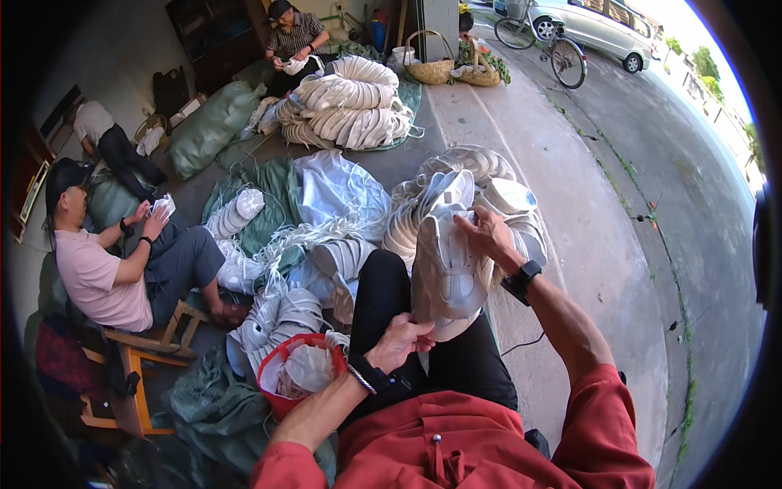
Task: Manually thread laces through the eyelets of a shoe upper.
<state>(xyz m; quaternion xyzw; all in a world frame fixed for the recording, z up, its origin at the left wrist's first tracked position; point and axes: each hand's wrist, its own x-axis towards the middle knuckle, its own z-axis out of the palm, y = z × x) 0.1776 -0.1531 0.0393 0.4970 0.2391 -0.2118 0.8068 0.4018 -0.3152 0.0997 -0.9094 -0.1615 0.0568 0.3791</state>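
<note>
A white mesh shoe upper point(460, 281) lies over my lap, toe toward me. My left hand point(397, 342) pinches its near edge at the toe, fingers closed. At the far end, my right hand point(491, 238) is closed on the upper beside its lacing part. Another pale layer shows under the toe; I cannot tell whether it is a second upper. Just beyond my knees stands a pile of nested white shoe uppers point(399, 232). Left of my left forearm is a red bag point(273, 371) with white pieces inside.
White laces point(326, 232) and stacked uppers point(297, 314) cover the floor to the left. A co-worker in pink point(102, 273) sits there by wooden stools point(134, 383). Two more people work farther back near a large upper pile point(350, 98). Baskets point(430, 72) and a bicycle point(566, 61) stand beyond.
</note>
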